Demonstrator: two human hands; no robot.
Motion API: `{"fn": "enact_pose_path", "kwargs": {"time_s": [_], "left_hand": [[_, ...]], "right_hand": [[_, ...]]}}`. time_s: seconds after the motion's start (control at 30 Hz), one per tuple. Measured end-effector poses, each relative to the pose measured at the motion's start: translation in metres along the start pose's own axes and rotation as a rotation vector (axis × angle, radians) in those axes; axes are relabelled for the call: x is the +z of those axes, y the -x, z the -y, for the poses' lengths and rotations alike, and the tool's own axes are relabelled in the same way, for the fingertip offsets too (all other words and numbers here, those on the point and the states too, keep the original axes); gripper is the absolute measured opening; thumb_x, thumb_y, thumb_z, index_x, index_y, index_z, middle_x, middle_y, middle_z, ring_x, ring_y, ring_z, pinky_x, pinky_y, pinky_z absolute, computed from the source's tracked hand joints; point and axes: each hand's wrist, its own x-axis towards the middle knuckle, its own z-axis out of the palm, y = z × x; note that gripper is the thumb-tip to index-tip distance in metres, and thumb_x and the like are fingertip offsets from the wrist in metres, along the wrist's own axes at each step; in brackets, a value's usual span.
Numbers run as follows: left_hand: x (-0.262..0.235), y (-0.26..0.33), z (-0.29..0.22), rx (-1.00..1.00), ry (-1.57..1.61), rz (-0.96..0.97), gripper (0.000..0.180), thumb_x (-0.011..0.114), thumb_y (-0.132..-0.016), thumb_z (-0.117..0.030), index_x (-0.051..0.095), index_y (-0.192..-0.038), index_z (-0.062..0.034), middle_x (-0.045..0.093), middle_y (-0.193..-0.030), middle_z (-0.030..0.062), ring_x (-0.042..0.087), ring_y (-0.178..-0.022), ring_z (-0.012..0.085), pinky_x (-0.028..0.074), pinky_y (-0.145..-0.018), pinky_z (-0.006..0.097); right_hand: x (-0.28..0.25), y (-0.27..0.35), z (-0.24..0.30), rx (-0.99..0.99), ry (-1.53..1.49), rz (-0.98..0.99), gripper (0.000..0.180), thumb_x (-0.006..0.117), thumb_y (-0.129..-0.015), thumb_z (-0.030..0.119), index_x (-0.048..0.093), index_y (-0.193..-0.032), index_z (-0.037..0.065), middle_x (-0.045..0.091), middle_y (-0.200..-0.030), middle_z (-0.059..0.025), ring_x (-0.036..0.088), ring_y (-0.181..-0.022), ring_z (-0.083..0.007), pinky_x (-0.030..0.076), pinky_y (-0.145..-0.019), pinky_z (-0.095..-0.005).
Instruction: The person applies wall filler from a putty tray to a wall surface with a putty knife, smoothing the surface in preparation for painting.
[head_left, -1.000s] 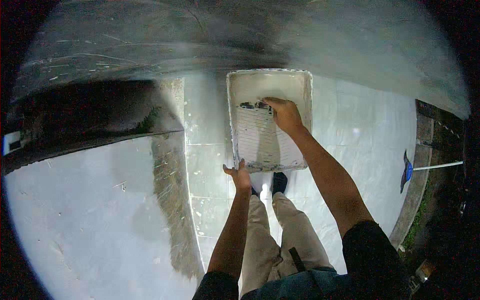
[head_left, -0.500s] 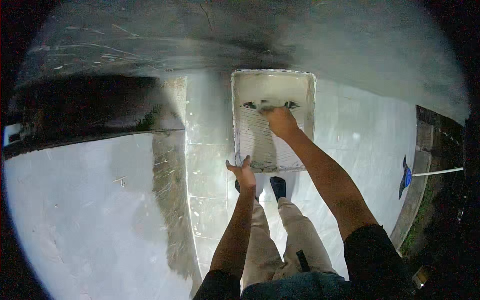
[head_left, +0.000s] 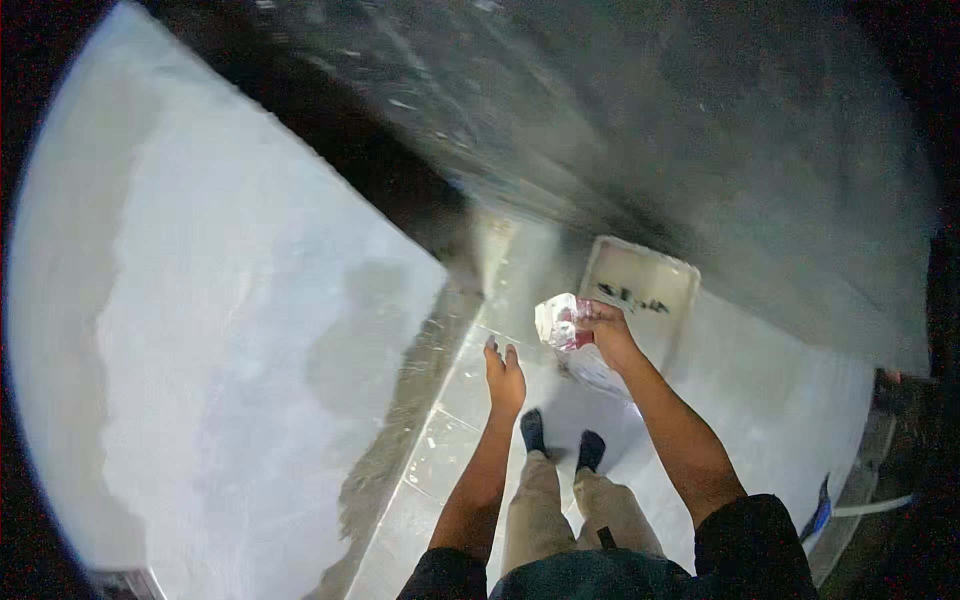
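While gripped: roller (head_left: 562, 325) above tray (head_left: 640, 290).

Dark short sleeves (head_left: 755, 540), khaki trousers (head_left: 535, 505) (dark socks (head_left: 533, 430)).

Crumpled white-and-red wrapper (head_left: 565, 325), lifted above tray (head_left: 640, 285)

Worn on the head, looking steeply down past the chest to the floor (head_left: 250, 330), with two socked feet (head_left: 560, 440) near the lower middle as landmark. Tilted, so the wall's (head_left: 700, 130) dark base runs diagonally above the feet. Wide fisheye, bending straight edges toward a black rim. Near enough to show both forearms rising from the lower edge either side of the feet, the tray (head_left: 640, 290) just beyond them. Only one view, nothing shared.
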Motion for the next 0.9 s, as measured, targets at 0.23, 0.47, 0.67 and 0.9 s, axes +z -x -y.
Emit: {"fn": "enact_pose_path", "kwargs": {"time_s": [0.23, 0.47, 0.67, 0.9], "left_hand": [[-0.047, 0.036, -0.081, 0.216, -0.175, -0.264, 0.045, 0.034, -0.101, -0.03, 0.042, -0.127, 0.0049, 0.047, -0.13, 0.0248, 0.043, -0.126, 0.0321, 0.032, -0.105, 0.038], [-0.026, 0.057, -0.129, 0.478, -0.317, -0.305, 0.045, 0.03, -0.101, -0.03, 0.039, -0.129, 0.0041, 0.046, -0.13, 0.0225, 0.049, -0.118, 0.0338, 0.037, -0.101, 0.04], [-0.024, 0.076, -0.175, 0.591, -0.455, -0.304, 0.041, 0.034, -0.098, -0.019, 0.039, -0.129, 0.007, 0.046, -0.13, 0.0271, 0.048, -0.119, 0.0372, 0.037, -0.1, 0.041], [-0.029, 0.082, -0.198, 0.571, -0.473, -0.319, 0.042, 0.034, -0.098, -0.019, 0.037, -0.131, 0.007, 0.045, -0.13, 0.0274, 0.05, -0.117, 0.0367, 0.038, -0.099, 0.042]], "right_hand": [[0.056, -0.005, 0.049, -0.048, -0.443, 0.349, 0.035, 0.051, -0.083, -0.004, 0.055, -0.117, -0.006, 0.064, -0.106, -0.0157, 0.066, -0.094, -0.0255, 0.055, -0.081, -0.0367], [0.044, 0.01, 0.086, -0.019, -0.705, 0.536, 0.036, 0.044, -0.089, -0.005, 0.047, -0.124, -0.003, 0.055, -0.124, -0.0158, 0.058, -0.111, -0.0274, 0.048, -0.096, -0.0419], [0.053, 0.029, 0.113, -0.035, -0.783, 0.555, 0.034, 0.044, -0.09, -0.003, 0.047, -0.124, -0.004, 0.056, -0.123, -0.0151, 0.055, -0.115, -0.0258, 0.044, -0.101, -0.0409], [0.066, 0.033, 0.124, -0.034, -0.867, 0.65, 0.033, 0.043, -0.091, -0.002, 0.046, -0.125, -0.003, 0.056, -0.123, -0.0144, 0.055, -0.115, -0.026, 0.045, -0.1, -0.0409]]}}
